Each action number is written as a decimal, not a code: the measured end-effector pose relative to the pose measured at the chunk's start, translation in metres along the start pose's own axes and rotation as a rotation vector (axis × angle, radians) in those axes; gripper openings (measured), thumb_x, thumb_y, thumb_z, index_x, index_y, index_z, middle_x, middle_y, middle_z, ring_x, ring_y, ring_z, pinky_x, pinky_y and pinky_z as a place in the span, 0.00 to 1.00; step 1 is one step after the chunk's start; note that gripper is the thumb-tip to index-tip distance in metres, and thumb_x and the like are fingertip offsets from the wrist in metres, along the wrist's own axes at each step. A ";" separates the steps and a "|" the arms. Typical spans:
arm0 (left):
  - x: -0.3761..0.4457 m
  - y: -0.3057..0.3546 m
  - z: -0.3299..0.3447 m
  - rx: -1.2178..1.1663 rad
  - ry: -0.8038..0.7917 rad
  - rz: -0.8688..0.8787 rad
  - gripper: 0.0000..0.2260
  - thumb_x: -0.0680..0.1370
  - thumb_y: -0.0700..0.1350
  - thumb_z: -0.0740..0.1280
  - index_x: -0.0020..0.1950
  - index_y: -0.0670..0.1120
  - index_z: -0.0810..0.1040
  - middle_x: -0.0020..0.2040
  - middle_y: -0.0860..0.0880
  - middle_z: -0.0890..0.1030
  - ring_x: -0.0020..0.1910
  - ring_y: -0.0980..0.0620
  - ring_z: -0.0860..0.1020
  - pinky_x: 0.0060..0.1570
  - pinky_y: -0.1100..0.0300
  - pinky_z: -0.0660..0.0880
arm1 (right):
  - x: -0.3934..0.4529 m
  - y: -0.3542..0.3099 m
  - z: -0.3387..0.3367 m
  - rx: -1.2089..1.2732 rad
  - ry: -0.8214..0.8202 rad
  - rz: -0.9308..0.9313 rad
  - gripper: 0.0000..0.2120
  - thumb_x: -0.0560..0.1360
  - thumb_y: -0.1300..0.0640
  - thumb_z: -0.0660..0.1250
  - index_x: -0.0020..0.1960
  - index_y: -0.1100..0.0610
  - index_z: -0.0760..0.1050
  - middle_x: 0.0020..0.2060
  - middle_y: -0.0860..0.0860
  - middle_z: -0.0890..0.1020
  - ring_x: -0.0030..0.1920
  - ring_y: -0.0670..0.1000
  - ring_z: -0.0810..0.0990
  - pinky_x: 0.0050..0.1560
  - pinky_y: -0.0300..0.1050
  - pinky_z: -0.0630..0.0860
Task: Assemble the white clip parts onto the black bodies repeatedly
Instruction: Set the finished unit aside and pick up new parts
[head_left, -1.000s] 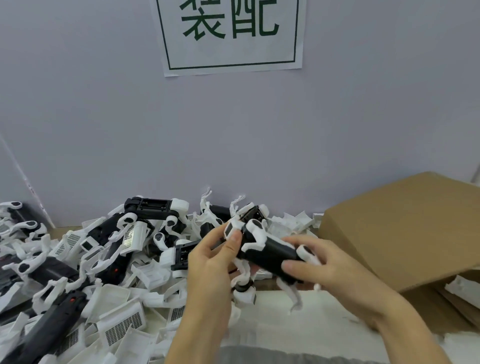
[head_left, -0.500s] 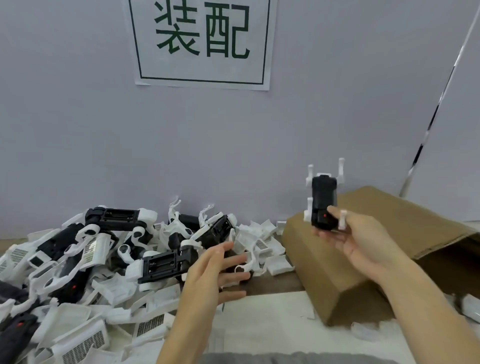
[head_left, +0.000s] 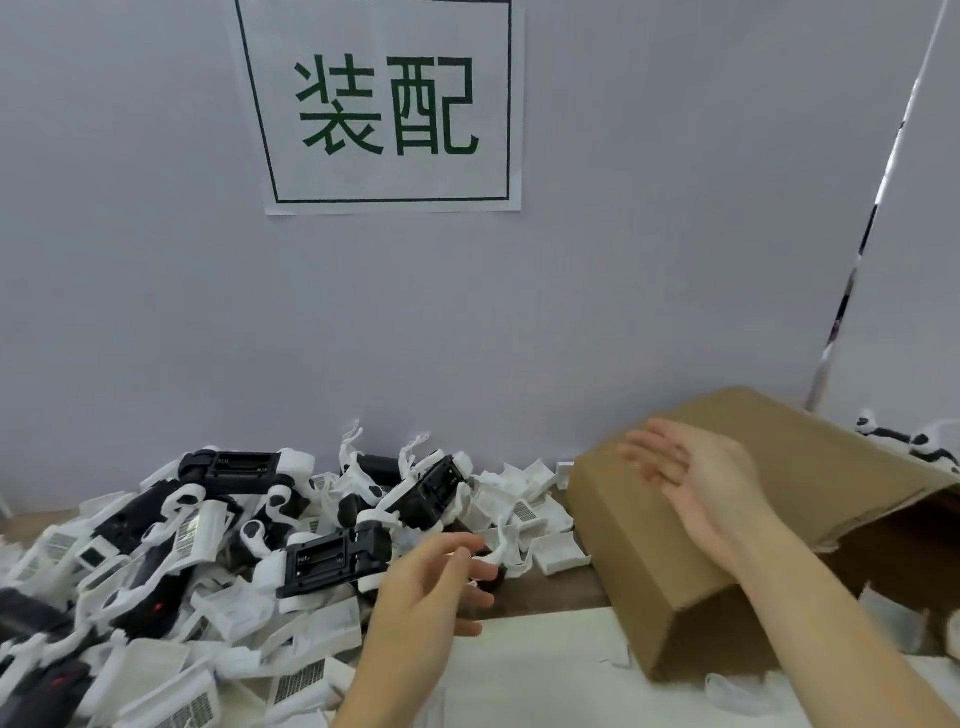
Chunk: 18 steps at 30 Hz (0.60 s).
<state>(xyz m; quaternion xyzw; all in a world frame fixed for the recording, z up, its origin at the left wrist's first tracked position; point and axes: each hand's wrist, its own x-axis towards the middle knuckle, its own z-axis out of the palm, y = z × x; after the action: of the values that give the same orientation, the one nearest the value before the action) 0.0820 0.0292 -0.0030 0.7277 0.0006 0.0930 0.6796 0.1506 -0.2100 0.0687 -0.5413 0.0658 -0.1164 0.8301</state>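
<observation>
Black bodies with white end caps lie heaped on the surface to my left, mixed with loose white clip parts. Nearest black body lies flat, long axis running left-right, right end tipped slightly up and away, open recessed side facing up. Another body at the back of the pile, also left-right. My left hand hovers just right of the nearest body, fingers loosely spread, holding nothing. My right hand is over the brown cardboard box, palm up, fingers relaxed, nothing in it; blurred. Assembled units sit beyond the box's far right. Paper sign with green characters on the wall.
</observation>
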 end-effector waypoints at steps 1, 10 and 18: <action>0.000 0.002 0.000 0.057 0.012 0.025 0.12 0.83 0.38 0.62 0.49 0.49 0.84 0.41 0.49 0.86 0.36 0.52 0.83 0.34 0.57 0.80 | -0.012 0.015 0.008 -0.065 -0.035 0.009 0.10 0.83 0.64 0.60 0.59 0.67 0.77 0.49 0.62 0.85 0.43 0.56 0.86 0.42 0.43 0.79; 0.072 0.057 -0.004 0.957 0.138 0.318 0.05 0.80 0.45 0.65 0.53 0.48 0.78 0.46 0.51 0.81 0.47 0.52 0.78 0.48 0.54 0.78 | -0.069 0.131 0.045 -0.324 -0.230 0.116 0.17 0.81 0.71 0.57 0.49 0.58 0.83 0.33 0.54 0.85 0.28 0.50 0.81 0.29 0.38 0.73; 0.151 0.048 -0.008 1.475 -0.368 -0.251 0.14 0.79 0.55 0.65 0.46 0.44 0.74 0.42 0.50 0.77 0.43 0.49 0.77 0.45 0.58 0.73 | -0.061 0.140 0.036 -0.373 -0.182 0.129 0.16 0.80 0.69 0.59 0.46 0.56 0.83 0.33 0.52 0.85 0.27 0.47 0.80 0.27 0.35 0.71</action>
<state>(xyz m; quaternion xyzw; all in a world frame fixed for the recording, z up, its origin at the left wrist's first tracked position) 0.2232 0.0526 0.0657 0.9907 0.0320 -0.1316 0.0133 0.1174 -0.1077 -0.0458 -0.6886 0.0455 0.0008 0.7237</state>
